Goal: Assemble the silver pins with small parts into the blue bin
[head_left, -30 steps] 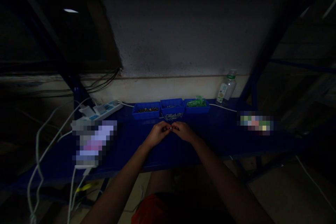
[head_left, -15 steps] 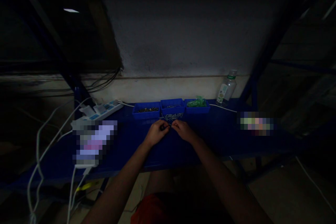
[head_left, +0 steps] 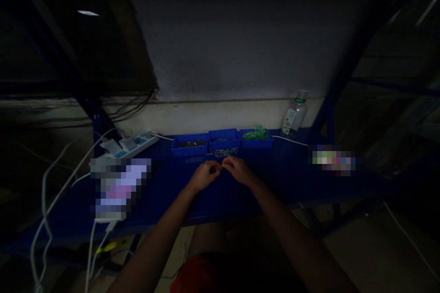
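Note:
Over the blue table [head_left: 275,183], my left hand [head_left: 205,175] and my right hand [head_left: 238,169] meet fingertip to fingertip. Both are closed in a pinch. Whatever lies between their fingers is too small and dark to name. Just beyond the fingertips is a loose pile of thin metal screws or pins [head_left: 226,152]. Behind it stand three blue bins in a row: the left bin [head_left: 189,150] holds small brassy pieces, the middle bin [head_left: 224,135] a few thin metal pieces, and the right bin [head_left: 256,143] green plastic pieces [head_left: 255,134].
A clear bottle [head_left: 294,116] stands at the back right near the wall. A power strip [head_left: 137,144] with plugs and white cables lies at the left, behind a blurred-out object [head_left: 120,187]. Another blurred-out object [head_left: 333,160] lies at the right.
My hands stay together in nearly the same place, with slight finger movement. A thin piece visible between the fingertips before is now hidden. The view has shifted slightly.

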Motion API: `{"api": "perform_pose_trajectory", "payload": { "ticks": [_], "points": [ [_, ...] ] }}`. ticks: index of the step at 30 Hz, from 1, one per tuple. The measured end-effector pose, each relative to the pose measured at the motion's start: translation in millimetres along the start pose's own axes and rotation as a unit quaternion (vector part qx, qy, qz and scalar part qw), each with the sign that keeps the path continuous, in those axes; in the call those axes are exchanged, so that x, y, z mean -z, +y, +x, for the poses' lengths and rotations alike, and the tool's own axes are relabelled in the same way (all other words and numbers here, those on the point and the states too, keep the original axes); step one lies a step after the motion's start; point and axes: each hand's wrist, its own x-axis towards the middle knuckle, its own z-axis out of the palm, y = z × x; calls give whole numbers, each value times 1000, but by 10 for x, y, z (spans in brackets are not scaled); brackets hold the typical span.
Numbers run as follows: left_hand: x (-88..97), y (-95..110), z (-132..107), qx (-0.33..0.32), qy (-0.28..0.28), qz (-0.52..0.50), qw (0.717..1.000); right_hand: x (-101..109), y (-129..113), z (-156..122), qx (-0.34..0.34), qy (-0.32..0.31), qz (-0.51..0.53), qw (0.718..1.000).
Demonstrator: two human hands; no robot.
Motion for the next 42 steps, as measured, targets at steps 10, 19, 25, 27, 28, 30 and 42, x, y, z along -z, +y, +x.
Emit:
{"api": "perform_pose_trajectory", "payload": {
  "ticks": [10, 19, 25, 27, 28, 30, 42],
  "points": [
    [27, 88, -18, -20, 57, -25, 998, -16, 17, -17, 3, -40, -67, 997],
    [228, -8, 512, 34, 195, 72, 978, -67, 207, 74, -108, 54, -173, 977],
    [211, -73, 898, 128, 200, 124, 964, -89, 125, 115, -107, 21, -263, 958],
    [162, -74, 832, 121, 187, 140, 965, -91, 96, 119, -95, 4, -285, 954],
    [139, -74, 767, 109, 177, 148, 967, -92, 88, 122, -92, -2, -293, 952],
    [102, -78, 601, 86, 147, 160, 972, -94, 82, 127, -98, -10, -299, 949],
    [-78, -43, 45, 46, 73, 139, 987, -54, 52, 49, -86, 7, -275, 958]
  ]
}}
